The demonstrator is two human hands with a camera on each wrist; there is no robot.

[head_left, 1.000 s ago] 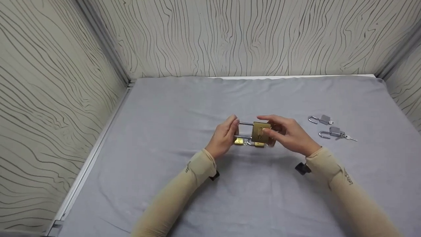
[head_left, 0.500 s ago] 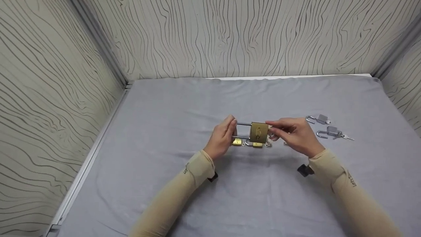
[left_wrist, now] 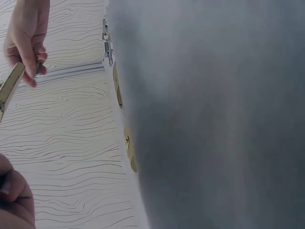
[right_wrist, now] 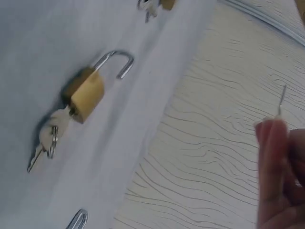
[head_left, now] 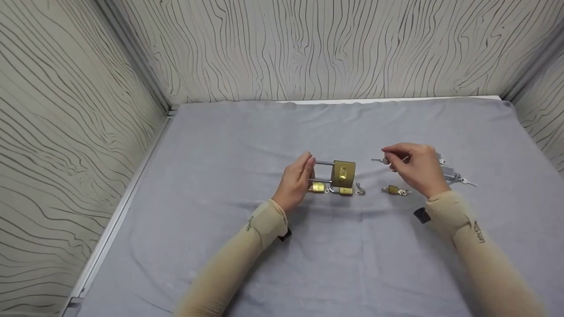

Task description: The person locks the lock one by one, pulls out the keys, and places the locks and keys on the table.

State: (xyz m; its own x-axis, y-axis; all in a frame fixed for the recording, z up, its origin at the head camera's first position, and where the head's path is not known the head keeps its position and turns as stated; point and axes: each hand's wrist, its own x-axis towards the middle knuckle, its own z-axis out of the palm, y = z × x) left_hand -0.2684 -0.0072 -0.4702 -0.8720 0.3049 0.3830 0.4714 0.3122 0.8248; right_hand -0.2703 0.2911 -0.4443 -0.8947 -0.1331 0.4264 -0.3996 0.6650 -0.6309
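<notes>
In the head view my left hand (head_left: pixel 294 182) grips the shackle of a large brass padlock (head_left: pixel 344 174) and holds it above the cloth. Its body points right, with both shackle legs visible between it and my fingers. To the right, apart from the lock, my right hand (head_left: pixel 416 169) pinches a small metal key (head_left: pixel 377 160) whose blade points left. The right wrist view shows the thin key blade (right_wrist: pixel 282 99) sticking out beyond thumb and finger. At the left wrist view's edge, part of the brass padlock (left_wrist: pixel 9 89) appears.
Two smaller brass padlocks (head_left: pixel 346 191) and loose keys (head_left: pixel 360 189) lie below the held lock. Farther right on the grey cloth (head_left: pixel 246 246) sits a small brass padlock (head_left: pixel 393 189) with keys in it. Silver padlocks (head_left: pixel 448 173) lie partly behind my right hand.
My right hand has left the padlock body and moved right and slightly up, with the key now visible in its fingertips. The left hand keeps its grip on the shackle, almost unmoved.
</notes>
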